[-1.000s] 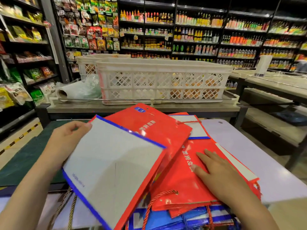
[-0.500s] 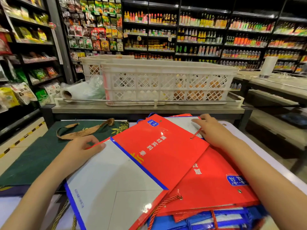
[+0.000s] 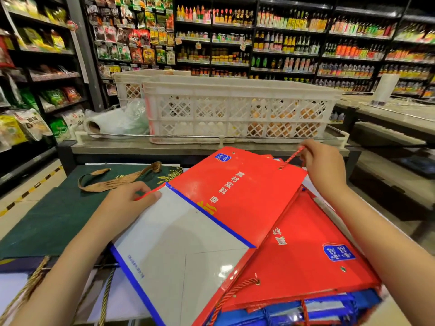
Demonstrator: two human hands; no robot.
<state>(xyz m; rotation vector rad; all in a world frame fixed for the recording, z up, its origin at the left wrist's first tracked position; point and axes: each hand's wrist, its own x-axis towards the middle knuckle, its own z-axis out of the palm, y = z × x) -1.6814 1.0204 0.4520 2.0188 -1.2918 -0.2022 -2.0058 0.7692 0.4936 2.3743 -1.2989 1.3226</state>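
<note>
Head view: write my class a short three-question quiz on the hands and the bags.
1. True or false: the right hand pinches the cord of the top red bag.
2. The left hand holds: A a bottle, B the red bag's white base, C a shelf.
3. What colour are the lowest bags?
Key: 1 true; 2 B; 3 blue.

we look down from head height, close over both forearms, facing the store shelves (image 3: 282,43) ahead.
</note>
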